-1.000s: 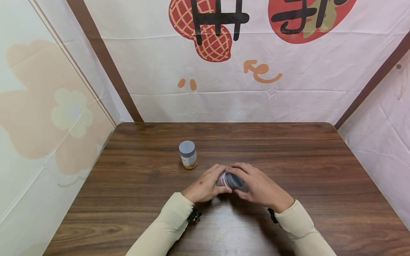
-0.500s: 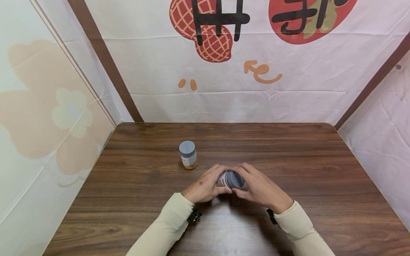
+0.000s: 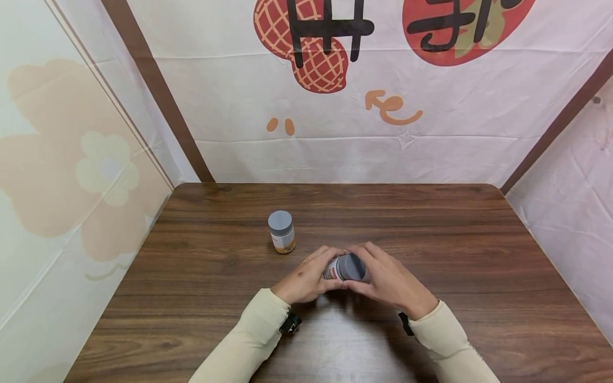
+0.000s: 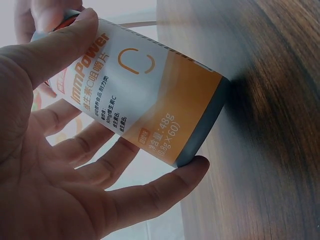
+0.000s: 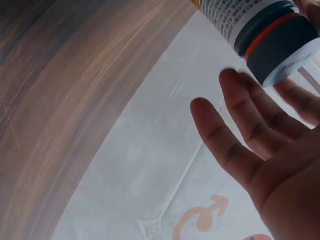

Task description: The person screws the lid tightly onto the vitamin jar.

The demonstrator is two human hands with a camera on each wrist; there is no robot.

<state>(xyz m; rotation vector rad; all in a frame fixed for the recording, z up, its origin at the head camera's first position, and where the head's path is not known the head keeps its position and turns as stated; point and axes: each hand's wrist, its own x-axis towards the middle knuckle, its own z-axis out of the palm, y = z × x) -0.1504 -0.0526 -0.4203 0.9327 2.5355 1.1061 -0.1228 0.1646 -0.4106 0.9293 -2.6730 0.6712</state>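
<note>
A white-and-orange pill bottle (image 4: pixel 135 85) with a grey lid is tilted just above the table, its lid toward the right. My left hand (image 3: pixel 306 276) grips the body, with the thumb along the label and the little finger at the base in the left wrist view. Around the grey lid (image 5: pixel 285 45) curl the thumb and forefinger of my right hand (image 3: pixel 390 279). The right hand's other fingers (image 5: pixel 240 115) stand off the bottle. An orange band shows between lid and neck. In the head view, both hands partly cover the bottle.
A second grey-lidded bottle (image 3: pixel 281 232) stands upright on the wooden table (image 3: pixel 215 319), farther back and to the left. A white printed cloth (image 3: pixel 335 159) hangs behind the table's far edge, and more cloth hangs at both sides.
My right hand has shifted slightly left over the lid, its thumb now nearer the left thumb. The left hand and the standing bottle have stayed put.
</note>
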